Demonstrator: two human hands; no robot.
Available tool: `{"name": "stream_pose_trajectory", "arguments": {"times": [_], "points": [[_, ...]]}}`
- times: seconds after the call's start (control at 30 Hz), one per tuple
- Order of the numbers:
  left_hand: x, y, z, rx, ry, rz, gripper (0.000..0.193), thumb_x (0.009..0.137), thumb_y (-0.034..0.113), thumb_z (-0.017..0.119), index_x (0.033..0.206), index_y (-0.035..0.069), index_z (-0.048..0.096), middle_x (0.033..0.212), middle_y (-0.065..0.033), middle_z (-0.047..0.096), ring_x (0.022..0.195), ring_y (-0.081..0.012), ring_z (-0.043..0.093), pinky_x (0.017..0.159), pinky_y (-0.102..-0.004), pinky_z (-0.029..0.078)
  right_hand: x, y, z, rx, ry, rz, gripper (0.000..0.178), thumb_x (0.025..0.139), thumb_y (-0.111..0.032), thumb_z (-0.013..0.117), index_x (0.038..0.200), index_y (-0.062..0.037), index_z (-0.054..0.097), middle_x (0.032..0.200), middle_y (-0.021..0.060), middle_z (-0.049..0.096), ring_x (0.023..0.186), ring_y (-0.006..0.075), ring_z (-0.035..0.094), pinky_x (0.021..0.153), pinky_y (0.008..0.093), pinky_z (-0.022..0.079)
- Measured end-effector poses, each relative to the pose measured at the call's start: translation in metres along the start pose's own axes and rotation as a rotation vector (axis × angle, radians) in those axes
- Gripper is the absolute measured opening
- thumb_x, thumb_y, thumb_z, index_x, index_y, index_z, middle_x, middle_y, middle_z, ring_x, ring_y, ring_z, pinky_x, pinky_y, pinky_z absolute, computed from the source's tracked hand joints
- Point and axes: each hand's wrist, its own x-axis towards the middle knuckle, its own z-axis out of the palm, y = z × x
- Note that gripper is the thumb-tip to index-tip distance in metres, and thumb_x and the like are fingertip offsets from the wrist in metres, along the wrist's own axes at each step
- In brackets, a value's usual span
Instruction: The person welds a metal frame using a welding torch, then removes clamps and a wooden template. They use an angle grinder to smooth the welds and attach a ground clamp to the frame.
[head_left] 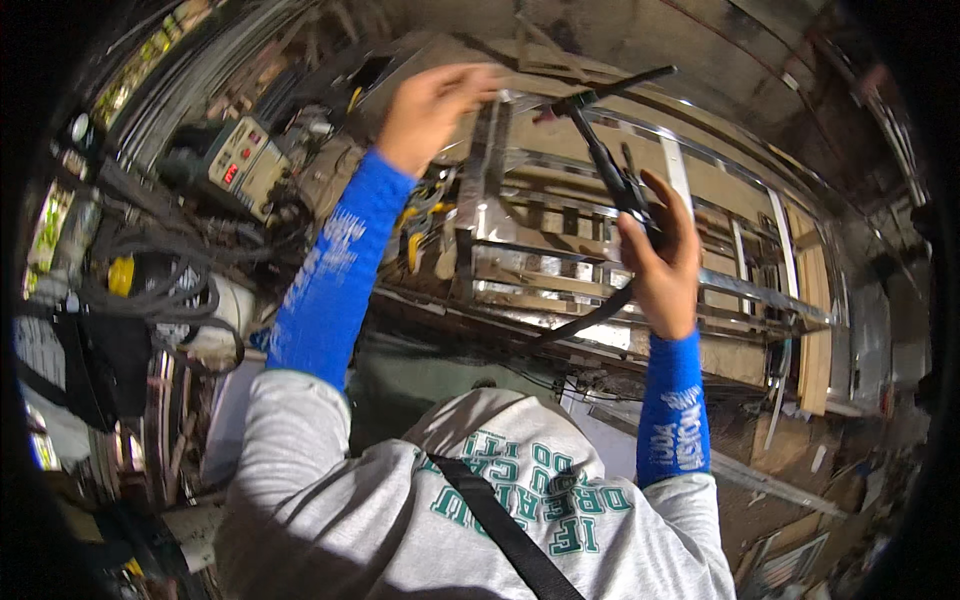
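My right hand [665, 265] is wrapped round the black handle of a TIG welding torch [603, 160]. The torch's head points up and left, with a long black back cap and a small pinkish nozzle. Its dark cable runs down and left from below the hand. My left hand [430, 112] is raised to the left of the nozzle, apart from it, its slightly blurred fingers stretched to the right with nothing visible in them. Under both hands lies a shiny metal frame [755, 288] of square tubes and crossbars on the workbench.
A welding machine [245, 165] with a lit red display stands at the left. Yellow-handled pliers [414, 250] lie by the frame's left end. Coiled black cables [150, 290] hang beside a white container [228, 315]. A wooden plank [814, 340] is at the right.
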Motion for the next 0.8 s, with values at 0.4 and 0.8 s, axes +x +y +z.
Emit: {"name": "stream_pose_trajectory", "arguments": {"times": [0.4,0.8], "points": [[-0.044,-0.098,0.009,-0.662,-0.227,-0.819,0.051,0.108,0.040,0.051,0.142,0.002,0.056,0.137,-0.0155,0.062,0.119,-0.0224,0.063,0.092,-0.0400,0.056,0.012,0.054,0.049,-0.233,0.159,-0.194,0.071,0.087,-0.003,0.059,0.150,0.0003,0.026,0.119,0.0357,0.061,0.104,0.0523,0.064,0.086,0.0555,0.054],[-0.043,-0.134,-0.011,-0.196,0.083,-0.614,0.053,0.110,0.042,0.043,0.153,0.011,0.048,0.149,-0.0173,0.052,0.126,-0.0287,0.059,0.096,-0.0404,0.056,0.037,0.082,0.052,-0.022,0.071,-0.086,0.079,0.082,-0.002,0.065,0.149,0.0083,0.023,0.112,0.0360,0.062,0.109,0.0517,0.061,0.090,0.0546,0.049]]}}
